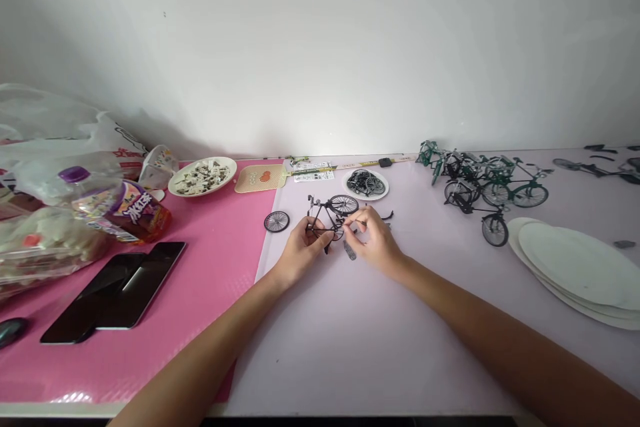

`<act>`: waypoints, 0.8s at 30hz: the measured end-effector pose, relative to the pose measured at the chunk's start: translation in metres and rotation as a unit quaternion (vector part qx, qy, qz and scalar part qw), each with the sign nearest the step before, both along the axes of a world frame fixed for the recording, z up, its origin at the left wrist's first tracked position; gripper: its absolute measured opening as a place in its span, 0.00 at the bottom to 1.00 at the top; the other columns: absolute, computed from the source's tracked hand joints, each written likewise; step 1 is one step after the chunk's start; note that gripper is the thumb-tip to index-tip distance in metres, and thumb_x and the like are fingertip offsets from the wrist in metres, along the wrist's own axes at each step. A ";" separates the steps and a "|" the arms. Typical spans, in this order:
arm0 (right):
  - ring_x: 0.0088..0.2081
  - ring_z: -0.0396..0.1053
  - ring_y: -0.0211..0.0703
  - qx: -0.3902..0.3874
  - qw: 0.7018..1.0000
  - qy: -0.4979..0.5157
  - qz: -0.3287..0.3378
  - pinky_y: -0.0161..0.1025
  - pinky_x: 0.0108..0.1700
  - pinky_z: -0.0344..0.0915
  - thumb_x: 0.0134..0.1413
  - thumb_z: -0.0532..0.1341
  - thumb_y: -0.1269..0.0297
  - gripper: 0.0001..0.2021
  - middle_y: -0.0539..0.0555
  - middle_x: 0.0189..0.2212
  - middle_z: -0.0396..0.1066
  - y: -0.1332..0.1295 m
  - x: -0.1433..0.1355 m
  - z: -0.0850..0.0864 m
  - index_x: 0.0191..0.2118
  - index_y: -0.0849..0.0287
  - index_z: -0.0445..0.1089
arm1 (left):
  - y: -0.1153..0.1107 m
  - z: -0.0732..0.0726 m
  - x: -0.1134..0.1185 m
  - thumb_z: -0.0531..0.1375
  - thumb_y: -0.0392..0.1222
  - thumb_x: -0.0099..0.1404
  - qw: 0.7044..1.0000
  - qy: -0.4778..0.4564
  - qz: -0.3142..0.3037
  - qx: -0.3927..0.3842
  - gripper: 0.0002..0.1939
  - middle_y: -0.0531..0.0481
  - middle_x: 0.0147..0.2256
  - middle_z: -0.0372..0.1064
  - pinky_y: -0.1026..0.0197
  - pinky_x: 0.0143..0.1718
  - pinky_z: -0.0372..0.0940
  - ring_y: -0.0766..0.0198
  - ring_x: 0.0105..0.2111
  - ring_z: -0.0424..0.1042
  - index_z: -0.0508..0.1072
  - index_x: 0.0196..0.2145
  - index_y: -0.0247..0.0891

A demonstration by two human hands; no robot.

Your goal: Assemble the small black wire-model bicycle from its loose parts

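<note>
A black model bicycle (324, 211) with one wheel fitted is held up in front of me, its frame tilted. My left hand (306, 243) is closed round the frame from the left. On the other side, my right hand (373, 237) pinches at the bicycle near the pedal area; whatever small part sits between its fingertips is too small to make out. A loose spoked wheel (277, 221) lies left of my left hand. Below the bicycle, by my right hand, lies a small grey piece (349, 251).
A small plate (386, 191) holds spare wheels behind the hands. Finished-looking model bicycles (515, 185) stand at the right, near stacked white plates (565, 273). Leftward are two phones (150, 283), a bottle (125, 210), a plate (231, 173) of scraps and plastic bags (60, 147).
</note>
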State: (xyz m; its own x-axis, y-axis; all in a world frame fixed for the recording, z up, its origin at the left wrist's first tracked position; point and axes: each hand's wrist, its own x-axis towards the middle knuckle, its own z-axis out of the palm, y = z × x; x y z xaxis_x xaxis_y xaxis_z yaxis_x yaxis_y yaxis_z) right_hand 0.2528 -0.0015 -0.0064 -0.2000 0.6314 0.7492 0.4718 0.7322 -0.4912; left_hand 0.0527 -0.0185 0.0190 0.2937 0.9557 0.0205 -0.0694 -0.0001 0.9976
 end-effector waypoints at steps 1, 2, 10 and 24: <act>0.31 0.64 0.46 0.010 1.000 -0.001 0.001 0.47 0.38 0.66 0.60 0.62 0.71 0.10 0.49 0.28 0.64 0.000 0.000 0.000 0.35 0.50 0.60 | 0.000 0.000 0.000 0.69 0.54 0.63 1.000 0.002 0.001 0.002 0.22 0.45 0.38 0.78 0.60 0.36 0.66 0.66 0.29 0.74 0.61 0.38 0.39; 0.31 0.64 0.46 0.020 1.000 -0.002 0.003 0.46 0.38 0.66 0.60 0.62 0.71 0.10 0.49 0.28 0.64 0.000 0.000 0.001 0.35 0.50 0.60 | 0.000 -0.001 0.000 0.68 0.55 0.63 1.000 0.004 0.002 0.003 0.22 0.45 0.38 0.78 0.60 0.36 0.66 0.66 0.29 0.74 0.61 0.38 0.39; 0.29 0.63 0.42 0.086 0.996 -0.028 -0.011 0.41 0.36 0.65 0.62 0.61 0.74 0.09 0.46 0.27 0.60 0.003 -0.001 0.000 0.39 0.52 0.62 | 0.002 -0.005 0.001 0.67 0.55 0.64 0.999 0.035 0.035 0.018 0.21 0.47 0.35 0.78 0.63 0.32 0.64 0.67 0.27 0.73 0.62 0.39 0.39; 0.32 0.73 0.49 -0.132 0.895 -0.304 -0.298 0.39 0.27 0.53 0.68 0.56 0.63 0.06 0.57 0.30 0.74 0.007 0.030 0.027 0.38 0.57 0.64 | 0.010 -0.010 -0.001 0.67 0.59 0.62 0.995 0.034 0.092 0.012 0.24 0.47 0.35 0.78 0.63 0.28 0.63 0.67 0.25 0.74 0.62 0.37 0.39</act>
State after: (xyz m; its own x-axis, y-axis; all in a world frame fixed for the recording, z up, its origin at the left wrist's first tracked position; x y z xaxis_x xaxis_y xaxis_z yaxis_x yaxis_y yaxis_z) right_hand 0.2830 0.0050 0.0204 -0.0880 0.9011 0.4246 0.9791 0.1568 -0.1298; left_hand 0.0515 -0.0089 0.0088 0.1157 0.9928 0.0310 0.0009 -0.0313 0.9995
